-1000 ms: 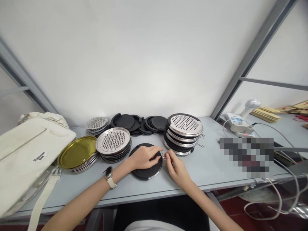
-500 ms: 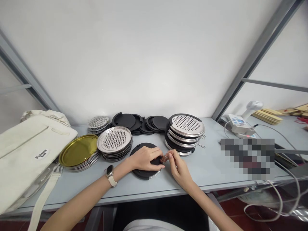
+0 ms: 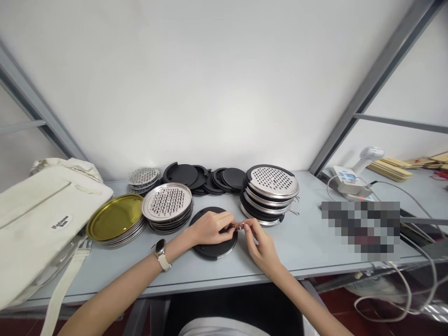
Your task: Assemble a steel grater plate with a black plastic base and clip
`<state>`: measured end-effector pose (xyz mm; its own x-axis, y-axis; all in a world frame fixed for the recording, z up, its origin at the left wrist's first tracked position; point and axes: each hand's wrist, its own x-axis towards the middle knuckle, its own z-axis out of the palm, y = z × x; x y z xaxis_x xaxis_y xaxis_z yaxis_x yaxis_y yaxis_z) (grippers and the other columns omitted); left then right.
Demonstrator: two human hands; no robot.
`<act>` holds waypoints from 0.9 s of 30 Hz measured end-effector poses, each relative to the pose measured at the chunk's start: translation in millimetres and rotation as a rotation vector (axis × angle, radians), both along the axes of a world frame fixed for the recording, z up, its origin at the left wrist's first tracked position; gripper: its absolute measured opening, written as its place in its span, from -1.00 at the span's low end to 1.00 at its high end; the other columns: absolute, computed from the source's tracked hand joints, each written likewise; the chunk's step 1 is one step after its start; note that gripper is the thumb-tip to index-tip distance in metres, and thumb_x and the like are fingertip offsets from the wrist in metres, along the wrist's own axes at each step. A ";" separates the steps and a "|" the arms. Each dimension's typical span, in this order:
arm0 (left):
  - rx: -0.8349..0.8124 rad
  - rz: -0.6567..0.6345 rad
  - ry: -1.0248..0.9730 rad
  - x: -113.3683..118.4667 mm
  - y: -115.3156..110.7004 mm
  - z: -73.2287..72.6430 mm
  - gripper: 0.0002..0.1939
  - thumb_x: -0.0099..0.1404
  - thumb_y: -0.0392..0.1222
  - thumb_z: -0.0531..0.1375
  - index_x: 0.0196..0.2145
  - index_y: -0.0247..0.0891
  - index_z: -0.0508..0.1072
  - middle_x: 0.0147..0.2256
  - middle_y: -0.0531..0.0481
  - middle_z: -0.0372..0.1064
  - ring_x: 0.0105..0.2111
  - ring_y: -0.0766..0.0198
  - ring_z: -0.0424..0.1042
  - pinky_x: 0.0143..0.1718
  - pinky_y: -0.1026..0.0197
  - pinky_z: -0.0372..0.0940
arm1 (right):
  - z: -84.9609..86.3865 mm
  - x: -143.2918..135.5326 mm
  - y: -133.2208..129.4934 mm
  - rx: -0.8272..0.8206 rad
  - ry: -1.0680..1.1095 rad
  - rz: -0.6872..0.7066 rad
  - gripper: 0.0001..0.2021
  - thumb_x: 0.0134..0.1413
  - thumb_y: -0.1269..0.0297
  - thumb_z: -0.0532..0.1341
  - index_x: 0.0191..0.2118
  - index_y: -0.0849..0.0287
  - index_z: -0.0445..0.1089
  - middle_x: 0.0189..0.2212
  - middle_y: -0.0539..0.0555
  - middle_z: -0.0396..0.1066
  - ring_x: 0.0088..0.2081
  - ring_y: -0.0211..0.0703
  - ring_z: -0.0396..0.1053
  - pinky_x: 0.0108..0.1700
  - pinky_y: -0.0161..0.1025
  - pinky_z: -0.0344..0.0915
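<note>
Pinching right hand (image 3: 255, 240): thin shiny metal piece (image 3: 240, 226) held, lower centre.
Left hand (image 3: 213, 228): curled over round black disc (image 3: 206, 250); grip cannot be told.
Disc: probably stiff, best held by edge.

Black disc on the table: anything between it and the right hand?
Yes, at the right edge of the black disc: the fingertips of the left hand and a small shiny piece at the fingertips of the right hand. Nothing else visible.
</note>
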<state>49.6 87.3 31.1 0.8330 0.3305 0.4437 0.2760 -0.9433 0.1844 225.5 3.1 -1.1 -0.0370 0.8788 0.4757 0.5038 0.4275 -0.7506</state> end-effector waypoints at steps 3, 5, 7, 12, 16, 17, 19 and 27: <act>0.024 -0.009 0.008 -0.5 0.1 0.1 -0.89 0.31 -0.27 0.01 -0.31 -0.28 0.32 -0.41 0.03 0.29 -0.46 0.36 0.31 -0.43 0.32 0.18 | -1.1 0.5 0.2 -0.008 0.006 -0.005 -0.86 0.32 0.27 -0.08 -0.19 0.10 0.18 -0.31 0.08 0.37 -0.30 -0.21 0.38 -0.22 -0.31 0.27; 0.044 -0.008 0.006 -1.1 0.4 -0.6 -0.87 0.32 -0.29 0.00 -0.29 -0.28 0.33 -0.40 0.03 0.30 -0.45 0.35 0.31 -0.43 0.32 0.18 | -1.5 0.9 0.4 -0.020 0.015 -0.004 -0.86 0.32 0.26 -0.08 -0.19 0.10 0.18 -0.30 0.09 0.38 -0.28 -0.20 0.40 -0.22 -0.31 0.29; 0.066 -0.006 -0.005 -1.6 1.1 -2.3 -0.86 0.33 -0.31 -0.01 -0.28 -0.28 0.33 -0.40 0.03 0.30 -0.46 0.36 0.31 -0.44 0.32 0.18 | -1.6 1.0 0.4 -0.033 0.027 -0.003 -0.86 0.32 0.25 -0.08 -0.19 0.10 0.18 -0.28 0.11 0.40 -0.27 -0.19 0.42 -0.22 -0.31 0.31; 0.059 0.053 -0.067 -1.8 2.2 -5.7 -0.89 0.30 -0.31 0.01 -0.37 -0.26 0.30 -0.46 0.06 0.27 -0.49 0.36 0.28 -0.46 0.31 0.16 | 0.3 -0.2 -0.2 -0.031 0.025 -0.022 -0.85 0.31 0.25 -0.07 -0.17 0.10 0.20 -0.23 0.14 0.42 -0.25 -0.16 0.44 -0.22 -0.29 0.33; -0.042 0.086 -0.097 -1.6 -0.2 -1.3 -0.96 0.26 -0.30 0.05 -0.34 -0.25 0.29 -0.44 0.07 0.27 -0.50 0.38 0.28 -0.45 0.33 0.16 | 3.2 -0.2 0.2 -0.035 0.097 -0.010 -0.86 0.31 0.25 -0.05 -0.17 0.09 0.21 -0.21 0.15 0.42 -0.17 -0.11 0.43 -0.13 -0.21 0.34; -0.065 0.090 -0.098 -1.7 -0.9 0.1 -0.96 0.25 -0.30 0.06 -0.33 -0.25 0.30 -0.42 0.07 0.28 -0.50 0.38 0.28 -0.46 0.33 0.17 | 3.7 0.2 0.5 -0.040 0.119 -0.008 -0.86 0.31 0.24 -0.05 -0.17 0.09 0.20 -0.20 0.15 0.42 -0.16 -0.11 0.43 -0.12 -0.20 0.34; -0.107 0.095 -0.104 -1.7 -1.9 2.0 -0.94 0.24 -0.30 0.08 -0.30 -0.25 0.31 -0.43 0.08 0.29 -0.53 0.40 0.26 -0.47 0.34 0.16 | 4.2 1.2 0.9 -0.046 0.148 -0.003 -0.85 0.31 0.24 -0.06 -0.16 0.10 0.20 -0.20 0.16 0.41 -0.15 -0.10 0.42 -0.10 -0.17 0.35; -0.169 0.059 -0.126 -1.2 0.4 -0.6 -0.89 0.34 -0.25 0.05 -0.21 -0.25 0.35 -0.44 0.10 0.33 -0.55 0.42 0.27 -0.44 0.34 0.19 | 6.1 1.5 2.9 0.012 0.064 -0.006 -0.83 0.26 0.29 0.02 -0.06 0.10 0.22 -0.08 0.15 0.37 -0.03 -0.08 0.34 0.03 -0.09 0.27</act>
